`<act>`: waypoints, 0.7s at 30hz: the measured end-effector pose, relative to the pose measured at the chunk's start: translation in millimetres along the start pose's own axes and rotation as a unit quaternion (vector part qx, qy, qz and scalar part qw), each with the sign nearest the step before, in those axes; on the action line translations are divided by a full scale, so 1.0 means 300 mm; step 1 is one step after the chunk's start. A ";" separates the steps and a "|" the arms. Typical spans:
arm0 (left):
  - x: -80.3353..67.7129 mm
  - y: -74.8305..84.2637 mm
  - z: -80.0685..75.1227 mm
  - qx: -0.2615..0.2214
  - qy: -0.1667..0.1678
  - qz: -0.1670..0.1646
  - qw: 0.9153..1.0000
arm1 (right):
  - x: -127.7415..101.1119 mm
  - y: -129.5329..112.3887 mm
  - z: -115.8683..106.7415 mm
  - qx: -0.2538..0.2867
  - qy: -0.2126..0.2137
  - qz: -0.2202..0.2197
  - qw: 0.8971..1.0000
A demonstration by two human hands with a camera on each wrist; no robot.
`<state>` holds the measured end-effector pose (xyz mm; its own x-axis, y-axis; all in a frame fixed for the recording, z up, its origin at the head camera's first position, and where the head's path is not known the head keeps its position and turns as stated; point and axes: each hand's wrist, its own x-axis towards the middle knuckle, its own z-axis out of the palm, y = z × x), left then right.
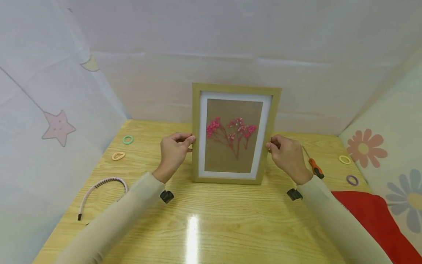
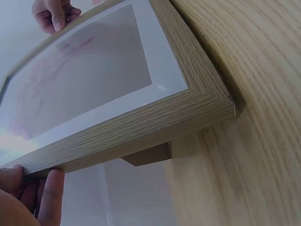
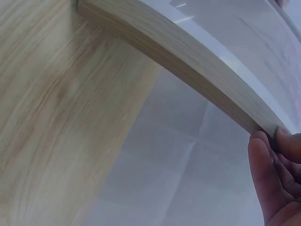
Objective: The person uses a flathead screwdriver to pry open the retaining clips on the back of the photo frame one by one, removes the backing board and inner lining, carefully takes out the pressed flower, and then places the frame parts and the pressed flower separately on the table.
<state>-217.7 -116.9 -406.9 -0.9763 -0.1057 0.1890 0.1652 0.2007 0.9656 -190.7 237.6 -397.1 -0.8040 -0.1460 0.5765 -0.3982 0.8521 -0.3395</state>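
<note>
1. The frame [image 1: 227,154] stands at the middle of the table [image 1: 230,220], its pink flowers [image 1: 242,128] facing the near side. Its lower edge is down at the wood; whether the whole edge touches cannot be told.
2. The left hand [image 1: 174,150] grasps the frame's left edge between thumb and fingers, below mid-height.
3. The right hand [image 1: 287,154] pinches the right edge at about the same height.
4. Near the frame, a wide stretch of wood runs between the two sleeves, crossed by a streak of glare.
5. On the far side, a strip of wood lies between the frame and the backdrop [image 1: 214,55], which hangs along the far edge. In the left wrist view a brown piece [image 2: 150,154] juts out behind the frame.
6. On the left, wood separates the hand from the green ring [image 1: 128,143] and orange ring [image 1: 120,157], both near the left edge. The headband [image 1: 105,180] is nearer, partly hidden by the sleeve.
7. On the right, room is tighter: the screwdriver [image 1: 315,168] lies just beside the hand. Beyond it, the yellow ring [image 1: 346,163] and purple ring [image 1: 352,184] sit by the right edge, with red cloth [image 1: 372,212] nearer.
</note>
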 end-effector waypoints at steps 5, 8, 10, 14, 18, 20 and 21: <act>0.000 0.014 0.013 0.004 0.004 0.030 1.000 | -0.009 0.004 -0.003 -0.002 0.023 0.006 1.000; -0.001 0.021 0.016 0.003 0.006 0.048 0.999 | -0.012 0.005 0.000 -0.002 0.051 -0.003 0.999; -0.004 0.024 0.018 0.000 0.007 0.055 0.998 | -0.014 0.007 0.004 -0.004 0.072 -0.015 0.997; -0.012 0.028 0.020 -0.012 0.014 0.058 0.998 | -0.018 0.009 0.015 -0.006 0.111 -0.040 0.993; -0.020 0.026 0.022 -0.011 0.027 0.066 0.997 | -0.025 0.008 0.028 -0.003 0.143 -0.052 0.988; -0.024 0.023 0.022 0.003 0.034 0.073 0.997 | -0.030 0.006 0.033 0.003 0.159 -0.051 0.986; -0.028 0.022 0.022 0.008 0.036 0.075 0.997 | -0.032 0.005 0.034 0.003 0.166 -0.050 0.985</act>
<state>-209.3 -108.2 -403.3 -0.9285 -0.1423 0.3430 0.3051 0.2340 0.9231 -188.1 235.2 -410.9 -0.5725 -0.0561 0.8180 -0.4721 0.8382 -0.2729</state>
